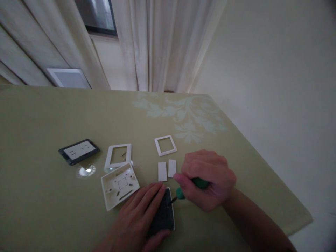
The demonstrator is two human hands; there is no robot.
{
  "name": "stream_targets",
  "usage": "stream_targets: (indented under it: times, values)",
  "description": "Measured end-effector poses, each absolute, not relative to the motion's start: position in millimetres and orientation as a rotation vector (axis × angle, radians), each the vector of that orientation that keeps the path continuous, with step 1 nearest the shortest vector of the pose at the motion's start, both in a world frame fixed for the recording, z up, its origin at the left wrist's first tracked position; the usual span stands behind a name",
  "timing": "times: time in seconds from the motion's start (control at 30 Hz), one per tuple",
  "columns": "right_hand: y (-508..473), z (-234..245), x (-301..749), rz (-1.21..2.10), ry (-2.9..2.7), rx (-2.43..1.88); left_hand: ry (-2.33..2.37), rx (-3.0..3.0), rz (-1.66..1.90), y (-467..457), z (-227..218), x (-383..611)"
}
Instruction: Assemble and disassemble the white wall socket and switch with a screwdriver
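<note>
My right hand [208, 180] is wrapped round the green handle of a screwdriver [180, 193]. The screwdriver slants down to the left, its tip at the right side of a dark-backed wall switch panel [165, 215] with a white rim. My left hand [140, 213] steadies that panel on the table, fingers across its upper left and thumb at its lower edge. Just beyond the panel lie two small white rectangular plates [162, 171]. A white square mounting box [120, 185] with an open top sits beside my left hand, tilted against a white frame [108, 156].
Another white square frame [159, 147] lies farther back. A dark-framed socket panel [78, 151] with a white face is at the left. Small screws [124, 154] show inside the nearer frame. The table [65, 115] has a greenish cover; curtains [162, 45] and a wall [283, 87] stand beyond.
</note>
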State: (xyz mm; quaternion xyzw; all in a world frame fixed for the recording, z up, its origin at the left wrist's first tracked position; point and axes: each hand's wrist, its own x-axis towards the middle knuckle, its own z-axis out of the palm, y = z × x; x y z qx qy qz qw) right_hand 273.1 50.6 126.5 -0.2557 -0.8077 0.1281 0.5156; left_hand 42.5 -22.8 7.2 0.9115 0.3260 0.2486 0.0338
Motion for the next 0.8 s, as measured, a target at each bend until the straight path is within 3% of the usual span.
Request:
stream_targets:
  times: [0.47,0.8]
  values:
    - [46,128,270,0.271,-1.943,-0.543,1.004,2.790,0.792,-25,9,42]
    - [35,136,262,0.171,-1.956,-0.764,0.996,2.766,0.781,-23,11,44]
